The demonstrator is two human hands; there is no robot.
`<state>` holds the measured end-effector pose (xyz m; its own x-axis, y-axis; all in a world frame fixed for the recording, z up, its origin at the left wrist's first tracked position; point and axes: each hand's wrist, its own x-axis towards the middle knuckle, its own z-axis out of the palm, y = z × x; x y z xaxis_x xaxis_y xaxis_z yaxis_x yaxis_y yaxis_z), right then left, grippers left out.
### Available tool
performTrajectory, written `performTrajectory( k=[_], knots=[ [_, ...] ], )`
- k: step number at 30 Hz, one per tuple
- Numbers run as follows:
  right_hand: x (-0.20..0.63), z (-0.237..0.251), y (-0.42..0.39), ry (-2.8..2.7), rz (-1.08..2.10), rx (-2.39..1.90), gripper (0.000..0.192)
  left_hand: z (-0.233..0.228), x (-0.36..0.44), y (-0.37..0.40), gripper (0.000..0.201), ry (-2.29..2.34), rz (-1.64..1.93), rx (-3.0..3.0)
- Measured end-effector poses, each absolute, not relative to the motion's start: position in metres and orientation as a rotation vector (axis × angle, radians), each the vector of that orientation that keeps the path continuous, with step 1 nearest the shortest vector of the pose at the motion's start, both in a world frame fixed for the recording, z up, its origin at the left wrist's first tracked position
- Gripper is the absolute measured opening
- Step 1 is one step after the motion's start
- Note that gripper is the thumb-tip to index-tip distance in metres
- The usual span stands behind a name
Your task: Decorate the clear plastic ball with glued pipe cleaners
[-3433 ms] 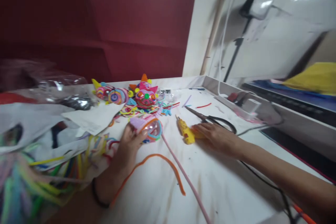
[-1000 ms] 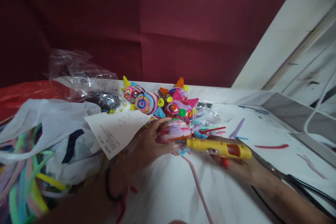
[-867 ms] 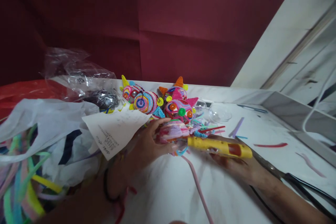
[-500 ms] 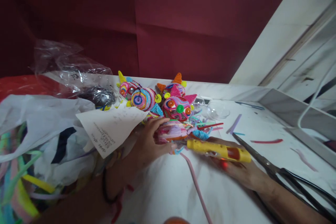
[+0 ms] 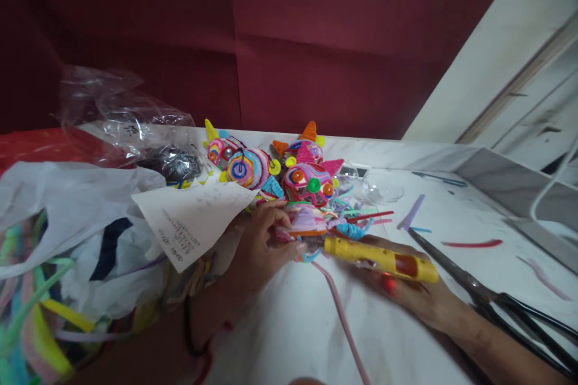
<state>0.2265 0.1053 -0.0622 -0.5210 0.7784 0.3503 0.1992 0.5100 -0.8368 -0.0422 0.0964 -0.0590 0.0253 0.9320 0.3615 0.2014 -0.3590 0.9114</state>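
Note:
My left hand point(image 5: 264, 243) grips a round ornament point(image 5: 304, 219) wound with pink, white and orange pipe cleaners, thumb in front and fingers behind. My right hand point(image 5: 406, 289) is wrapped round a yellow glue gun point(image 5: 379, 258), which has a red light glowing on its underside. The gun's tip points left and meets the ornament's lower right side; whether it touches cannot be made out. A pink pipe cleaner point(image 5: 341, 313) trails from below the ornament towards me. Just behind stand several finished-looking animal ornaments point(image 5: 309, 183) with button eyes and pipe-cleaner ears.
Large black-handled scissors point(image 5: 472, 283) lie at the right, near a red pipe cleaner point(image 5: 472, 243) and a purple one point(image 5: 412, 212). Clear plastic domes point(image 5: 383, 186) sit at the back. Left are a handwritten paper point(image 5: 189, 216), a white bag point(image 5: 76, 192) and bundled coloured pipe cleaners point(image 5: 36, 313).
The ornament has turned a little in my left hand, showing more of its orange band. The glue gun stays at its lower right side. The view has shifted slightly.

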Motion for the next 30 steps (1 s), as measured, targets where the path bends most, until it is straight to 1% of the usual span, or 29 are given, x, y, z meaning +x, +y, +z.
performTrajectory(
  k=[2, 7, 13, 21, 25, 30],
  knots=[
    [0.226, -0.062, 0.105, -1.981, 0.970, -0.808, 0.035, -0.060, -0.042, 0.096, 0.022, 1.164, 1.387, 1.644],
    [0.225, -0.061, 0.105, -1.996, 0.929, -0.799, 0.029, -0.059, -0.041, 0.096, 0.015, 1.141, 1.381, 1.630],
    [0.222, -0.059, 0.105, -1.981, 0.920, -0.756, 0.023, -0.064, -0.041, 0.096, 0.013, 1.091, 1.396, 1.612],
    [0.223, -0.060, 0.104, -2.009, 0.874, -0.739, 0.024, -0.062, -0.042, 0.094, 0.005, 1.056, 1.394, 1.546],
    [0.221, -0.057, 0.103, -2.015, 0.849, -0.766, 0.020, -0.056, -0.041, 0.092, 0.005, 1.088, 1.394, 1.572],
    [0.219, -0.056, 0.102, -1.987, 0.883, -0.780, 0.023, -0.056, -0.039, 0.091, 0.004, 1.086, 1.428, 1.557]
  ],
)
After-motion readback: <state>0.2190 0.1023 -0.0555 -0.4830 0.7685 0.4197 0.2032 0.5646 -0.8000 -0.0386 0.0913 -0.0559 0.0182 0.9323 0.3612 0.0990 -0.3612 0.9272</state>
